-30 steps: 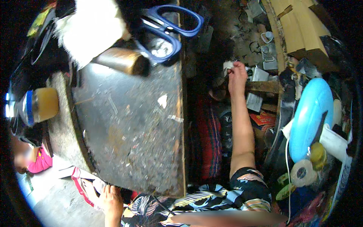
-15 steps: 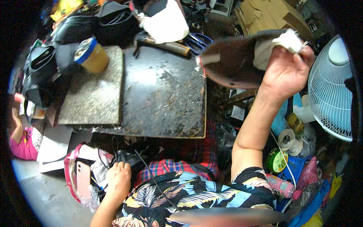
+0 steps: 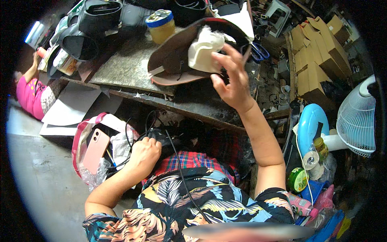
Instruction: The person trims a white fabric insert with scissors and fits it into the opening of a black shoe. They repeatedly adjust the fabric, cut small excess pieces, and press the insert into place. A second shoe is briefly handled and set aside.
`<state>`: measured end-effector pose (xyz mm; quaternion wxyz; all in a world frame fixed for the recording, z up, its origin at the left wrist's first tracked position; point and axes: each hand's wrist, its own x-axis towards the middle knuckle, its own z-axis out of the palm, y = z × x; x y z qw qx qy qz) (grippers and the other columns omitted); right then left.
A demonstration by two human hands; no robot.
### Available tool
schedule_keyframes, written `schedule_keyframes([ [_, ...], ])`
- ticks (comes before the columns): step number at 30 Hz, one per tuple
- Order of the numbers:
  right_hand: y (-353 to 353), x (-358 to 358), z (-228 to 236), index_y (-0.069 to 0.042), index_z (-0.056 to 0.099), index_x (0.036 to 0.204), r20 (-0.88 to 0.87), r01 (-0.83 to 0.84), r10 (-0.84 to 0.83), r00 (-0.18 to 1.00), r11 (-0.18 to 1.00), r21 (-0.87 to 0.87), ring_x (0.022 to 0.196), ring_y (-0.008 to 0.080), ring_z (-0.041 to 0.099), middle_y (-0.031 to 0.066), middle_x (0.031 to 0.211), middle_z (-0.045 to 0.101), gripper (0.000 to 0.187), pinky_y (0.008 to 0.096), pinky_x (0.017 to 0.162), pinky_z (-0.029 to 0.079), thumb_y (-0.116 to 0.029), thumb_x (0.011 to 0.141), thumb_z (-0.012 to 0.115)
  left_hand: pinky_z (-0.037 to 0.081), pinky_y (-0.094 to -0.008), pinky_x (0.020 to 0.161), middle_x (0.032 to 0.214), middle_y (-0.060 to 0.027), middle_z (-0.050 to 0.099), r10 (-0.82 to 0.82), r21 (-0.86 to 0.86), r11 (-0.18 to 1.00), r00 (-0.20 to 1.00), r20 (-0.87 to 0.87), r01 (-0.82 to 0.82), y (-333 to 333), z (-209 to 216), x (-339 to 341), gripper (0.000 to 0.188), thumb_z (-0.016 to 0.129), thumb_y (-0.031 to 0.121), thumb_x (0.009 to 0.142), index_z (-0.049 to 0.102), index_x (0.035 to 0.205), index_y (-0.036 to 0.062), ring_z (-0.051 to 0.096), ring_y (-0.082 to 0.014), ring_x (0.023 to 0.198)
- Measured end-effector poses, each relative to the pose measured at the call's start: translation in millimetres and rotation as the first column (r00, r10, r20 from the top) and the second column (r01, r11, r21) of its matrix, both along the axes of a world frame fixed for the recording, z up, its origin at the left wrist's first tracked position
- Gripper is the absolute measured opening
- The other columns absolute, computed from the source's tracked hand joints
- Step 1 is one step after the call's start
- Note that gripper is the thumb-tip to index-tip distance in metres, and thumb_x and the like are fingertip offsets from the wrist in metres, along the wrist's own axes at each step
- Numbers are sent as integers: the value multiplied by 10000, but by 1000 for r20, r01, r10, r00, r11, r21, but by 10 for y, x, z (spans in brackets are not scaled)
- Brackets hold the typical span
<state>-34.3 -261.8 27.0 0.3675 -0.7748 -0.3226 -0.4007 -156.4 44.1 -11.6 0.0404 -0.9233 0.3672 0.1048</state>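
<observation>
My right hand (image 3: 234, 80) is raised over the table, its fingers apart beside a dark brown curved piece (image 3: 165, 58). That piece has a reddish edge and lies tilted across the stone slab and the black tabletop. A crumpled white pad (image 3: 206, 50) sits in its hollow, close to my fingertips; whether they touch it is hard to see. My left hand (image 3: 146, 156) rests low at my lap with its fingers curled, against dark material by a thin black cable (image 3: 176, 151). What it holds, if anything, is hidden.
A blue-lidded jar (image 3: 161, 30) stands on the stone slab (image 3: 121, 68) among black shoe-like pieces (image 3: 98, 20). A bag with a pink phone (image 3: 96, 149) sits left of my lap. Cardboard (image 3: 318, 60) and a fan (image 3: 354, 117) are at right. A person in pink (image 3: 32, 94) is at far left.
My right hand has swung left and inward from near the fan, and the brown piece has come over the table with it. The view has shifted. My left hand stays at my lap.
</observation>
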Motion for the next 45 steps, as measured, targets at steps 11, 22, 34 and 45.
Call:
schedule_keyframes([
  [11, -379, 119, -248, -36, 373, 1431, -250, 489, -425, 870, 812, 319, 1241, 333, 486, 210, 1407, 457, 694, 438, 1041, 387, -225, 851, 705, 503, -360, 702, 842, -85, 582, 28, -135, 991, 993, 112, -13, 70, -157, -32, 128, 654, 164, 791, 589, 841, 66, 587, -256, 852],
  [22, -277, 97, -182, -47, 210, 1517, -585, 305, 30, 810, 830, 466, 1033, 201, 628, 235, 1345, 520, 798, 281, 854, 534, -145, 873, 671, 506, -387, 659, 866, -94, 566, -61, -398, 908, 982, 180, 130, -24, 258, 214, 251, 742, 203, 764, 592, 903, 57, 574, -276, 811],
  [34, -293, 151, -242, -57, 529, 1363, -476, 173, -27, 879, 948, 266, 938, 147, 635, 111, 1349, 524, 398, 276, 771, 563, -136, 978, 465, 296, -462, 1166, 1524, -115, 395, -114, -439, 653, 653, 748, 617, -1057, 903, 1892, 581, 566, 96, 886, 438, 1450, 145, 397, -284, 1399],
  [45, -257, 302, -138, 36, 226, 1484, -559, 371, -225, 798, 915, 162, 839, 252, 682, 214, 957, 680, 949, 350, 766, 532, -605, 882, 583, 500, -392, 777, 839, -52, 626, -123, -328, 851, 763, 635, 410, -1179, 478, 1693, 254, 764, 246, 721, 631, 886, 106, 633, -244, 860],
])
